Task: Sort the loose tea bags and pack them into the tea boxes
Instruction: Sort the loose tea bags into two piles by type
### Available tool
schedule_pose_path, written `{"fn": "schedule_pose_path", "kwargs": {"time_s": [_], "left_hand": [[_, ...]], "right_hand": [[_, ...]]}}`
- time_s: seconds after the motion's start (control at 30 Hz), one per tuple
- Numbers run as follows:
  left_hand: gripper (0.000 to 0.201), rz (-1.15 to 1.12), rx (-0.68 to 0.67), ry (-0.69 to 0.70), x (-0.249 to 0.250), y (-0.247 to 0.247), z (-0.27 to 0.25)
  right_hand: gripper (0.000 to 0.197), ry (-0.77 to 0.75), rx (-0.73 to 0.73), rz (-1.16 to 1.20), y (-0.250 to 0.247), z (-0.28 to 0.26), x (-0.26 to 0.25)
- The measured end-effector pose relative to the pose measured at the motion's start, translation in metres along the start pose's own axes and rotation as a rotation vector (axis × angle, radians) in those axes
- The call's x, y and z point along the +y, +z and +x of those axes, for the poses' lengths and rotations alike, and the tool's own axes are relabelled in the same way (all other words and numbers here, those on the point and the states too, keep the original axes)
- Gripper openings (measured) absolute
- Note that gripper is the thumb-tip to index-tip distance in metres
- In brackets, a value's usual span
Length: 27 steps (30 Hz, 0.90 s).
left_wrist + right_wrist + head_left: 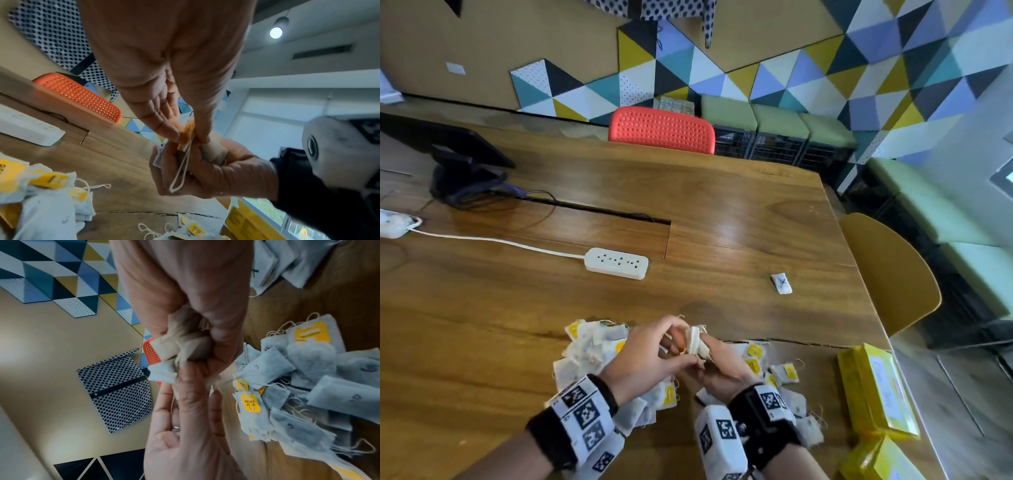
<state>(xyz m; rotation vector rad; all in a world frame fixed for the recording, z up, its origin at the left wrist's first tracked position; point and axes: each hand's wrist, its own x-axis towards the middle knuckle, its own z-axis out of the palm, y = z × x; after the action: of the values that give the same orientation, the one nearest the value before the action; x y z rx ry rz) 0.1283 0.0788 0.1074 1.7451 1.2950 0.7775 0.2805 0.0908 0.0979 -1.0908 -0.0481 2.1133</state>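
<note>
Here a small bundle of tea bags (697, 342) sits above the loose heap (599, 346), at six o'clock on the bench (722, 219). The right hand (717, 368) has its grip closed round the bundle; the left hand (645, 356) pinches a yellow tag (188, 130) and its string. Tugging may well snag or tear a string. Two yellow tea boxes (876, 390) lie at four o'clock, apparently closed, contents unseen.
</note>
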Motion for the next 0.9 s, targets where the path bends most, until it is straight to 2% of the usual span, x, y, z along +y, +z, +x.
{"fn": "schedule_pose_path", "kwargs": {"time_s": [0.07, 0.17, 0.37, 0.57, 0.73, 0.83, 0.9], "left_hand": [[0.042, -0.021, 0.005, -0.05, 0.001, 0.0, -0.001], [0.032, -0.031, -0.026, -0.062, 0.003, -0.002, -0.001], [0.021, -0.22, 0.007, -0.13, 0.002, -0.016, 0.003], [0.016, -0.365, -0.102, -0.269, 0.0, -0.025, 0.004], [0.013, -0.166, -0.171, -0.262, -0.005, -0.031, 0.006], [0.013, -0.204, -0.154, -0.256, -0.002, -0.034, 0.01], [0.015, -0.261, -0.141, -0.261, -0.001, -0.037, 0.013]], "right_hand": [[0.025, 0.0, -0.016, 0.018, 0.001, -0.005, 0.002], [0.031, 0.012, -0.054, 0.074, 0.0, -0.011, 0.003], [0.028, 0.042, -0.055, 0.152, -0.01, -0.007, 0.005], [0.043, 0.011, -0.048, 0.101, -0.016, -0.003, 0.008], [0.028, -0.015, -0.07, -0.132, -0.006, -0.007, 0.004], [0.02, -0.067, -0.044, -0.204, -0.004, -0.006, -0.001], [0.014, -0.103, -0.094, -0.264, -0.004, -0.005, -0.005]]}}
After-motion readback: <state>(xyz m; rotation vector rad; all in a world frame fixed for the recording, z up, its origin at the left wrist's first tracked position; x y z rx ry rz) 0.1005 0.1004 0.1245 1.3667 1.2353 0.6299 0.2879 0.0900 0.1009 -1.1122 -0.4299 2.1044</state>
